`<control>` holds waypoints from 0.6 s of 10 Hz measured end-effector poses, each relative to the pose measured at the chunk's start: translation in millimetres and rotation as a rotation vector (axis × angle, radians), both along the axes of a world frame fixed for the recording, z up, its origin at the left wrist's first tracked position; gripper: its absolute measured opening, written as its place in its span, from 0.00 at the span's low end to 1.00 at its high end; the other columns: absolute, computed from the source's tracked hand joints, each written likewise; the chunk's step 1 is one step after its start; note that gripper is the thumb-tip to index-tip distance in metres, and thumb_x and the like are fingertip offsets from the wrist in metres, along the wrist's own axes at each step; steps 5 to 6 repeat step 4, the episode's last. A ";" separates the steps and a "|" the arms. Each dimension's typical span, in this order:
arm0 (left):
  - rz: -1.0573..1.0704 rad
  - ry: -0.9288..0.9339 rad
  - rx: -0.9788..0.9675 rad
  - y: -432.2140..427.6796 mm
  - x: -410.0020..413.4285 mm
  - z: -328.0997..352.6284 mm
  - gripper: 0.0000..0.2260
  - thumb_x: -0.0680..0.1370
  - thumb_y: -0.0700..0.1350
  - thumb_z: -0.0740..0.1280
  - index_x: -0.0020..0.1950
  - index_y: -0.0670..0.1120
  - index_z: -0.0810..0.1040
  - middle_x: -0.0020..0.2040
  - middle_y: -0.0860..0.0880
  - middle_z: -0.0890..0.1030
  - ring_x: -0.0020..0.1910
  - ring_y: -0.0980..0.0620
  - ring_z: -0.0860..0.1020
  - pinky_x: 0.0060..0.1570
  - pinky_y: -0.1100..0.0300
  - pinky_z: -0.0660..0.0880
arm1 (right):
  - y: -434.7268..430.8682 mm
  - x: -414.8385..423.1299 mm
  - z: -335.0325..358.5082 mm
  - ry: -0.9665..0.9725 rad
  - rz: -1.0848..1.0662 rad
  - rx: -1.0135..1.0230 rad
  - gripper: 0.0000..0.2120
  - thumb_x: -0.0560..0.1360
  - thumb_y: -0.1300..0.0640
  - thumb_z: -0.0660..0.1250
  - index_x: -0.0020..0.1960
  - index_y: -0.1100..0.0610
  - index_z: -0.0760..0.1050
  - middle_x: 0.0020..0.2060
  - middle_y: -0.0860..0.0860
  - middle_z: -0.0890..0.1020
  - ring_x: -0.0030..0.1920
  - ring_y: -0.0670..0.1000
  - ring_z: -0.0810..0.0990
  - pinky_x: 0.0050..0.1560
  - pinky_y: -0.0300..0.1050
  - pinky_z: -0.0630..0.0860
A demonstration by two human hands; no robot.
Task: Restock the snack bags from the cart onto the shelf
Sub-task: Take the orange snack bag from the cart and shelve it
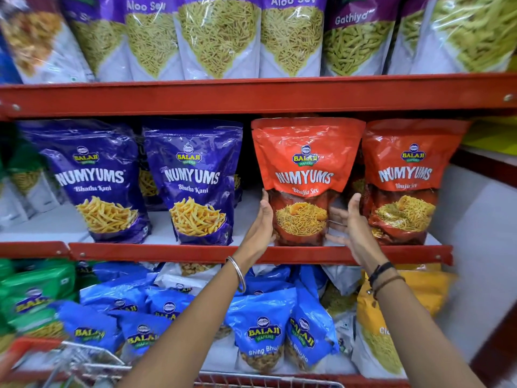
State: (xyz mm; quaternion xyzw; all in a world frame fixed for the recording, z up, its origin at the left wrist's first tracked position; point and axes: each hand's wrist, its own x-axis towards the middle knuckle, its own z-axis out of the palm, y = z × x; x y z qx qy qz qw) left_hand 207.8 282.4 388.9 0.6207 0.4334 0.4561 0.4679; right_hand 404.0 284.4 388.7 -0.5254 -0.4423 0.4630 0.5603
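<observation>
A red Numyums Bhujia Sev snack bag (305,169) stands upright at the front of the middle shelf (167,252). My left hand (261,222) presses its lower left side, thumb up along the bag's edge and fingers behind it. My right hand (348,222) hovers at the bag's lower right side with fingers spread, the fingertips at or just off the edge. A second red bag (405,177) stands directly to the right. The wire cart (92,362) shows at the bottom left; I cannot tell what it holds.
Two purple Numyums bags (193,177) stand left of the red ones. The upper shelf (251,93) carries Aloo Sev and Gathiya bags. Below lie blue bags (263,331), green ones (33,292) at left and a yellow bag (391,317) at right. A white wall (481,247) closes the right side.
</observation>
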 end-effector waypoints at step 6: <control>0.153 0.019 0.110 -29.1 -6.8 -6.3 0.28 0.72 0.69 0.51 0.70 0.69 0.48 0.77 0.48 0.60 0.72 0.48 0.65 0.70 0.45 0.66 | -48.9 -15.2 -17.9 -0.141 -0.053 0.116 0.33 0.75 0.38 0.53 0.67 0.62 0.66 0.67 0.63 0.71 0.64 0.59 0.73 0.62 0.49 0.73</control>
